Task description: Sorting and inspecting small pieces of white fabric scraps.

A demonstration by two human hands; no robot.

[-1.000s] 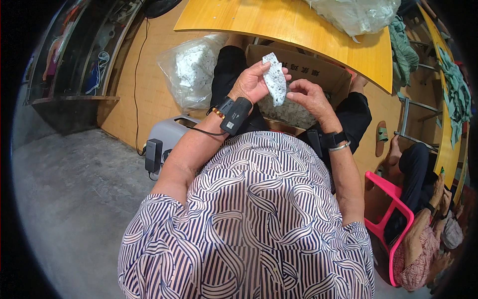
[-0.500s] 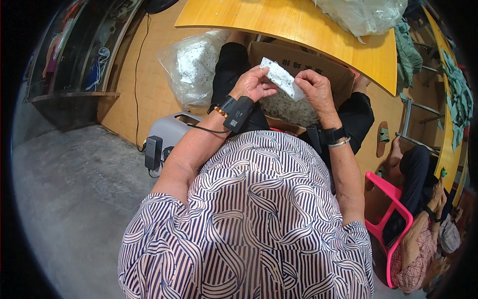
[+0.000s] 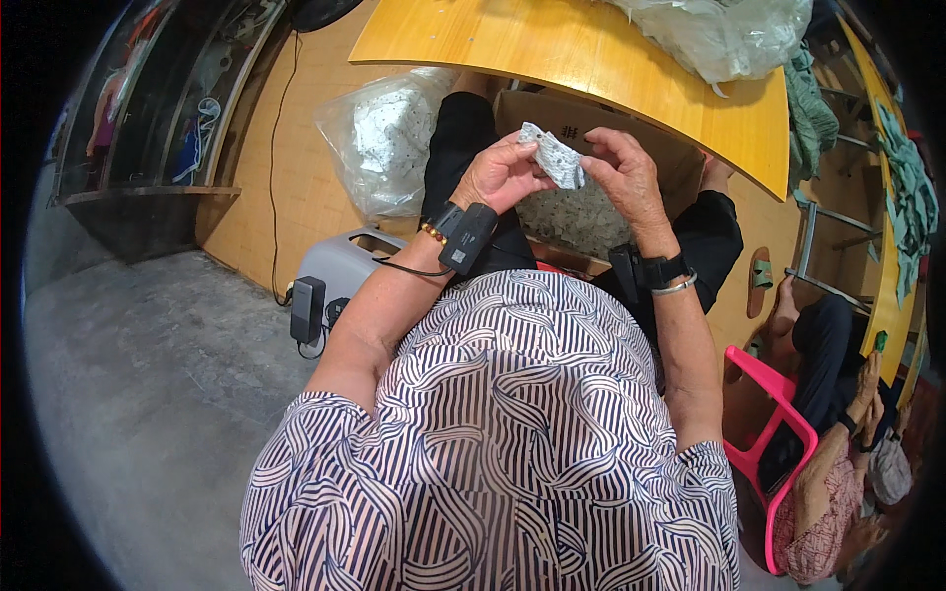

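A small white cloth piece with dark specks (image 3: 559, 161) is held up between my hands, looking bunched and folded. My left hand (image 3: 505, 174) pinches its left end between thumb and fingers. At its right edge, the thumb and a finger of my right hand (image 3: 625, 177) grip it, while the other fingers are bent and raised. Below the hands, a cardboard box (image 3: 670, 148) stands between my knees. Many pale speckled pieces (image 3: 576, 219) lie inside it.
A clear plastic bag of white speckled pieces (image 3: 389, 133) sits left of my leg. Ahead is a yellow wooden table (image 3: 552, 39) with another plastic bag (image 3: 724, 34). A grey stool (image 3: 340, 258) stands at left. To the right, another person (image 3: 823, 483) sits by a pink chair (image 3: 769, 414).
The speckled cloth piece, stretched out flat earlier, is now bunched shorter. My right hand has shifted slightly, and its fingers have lifted and spread.
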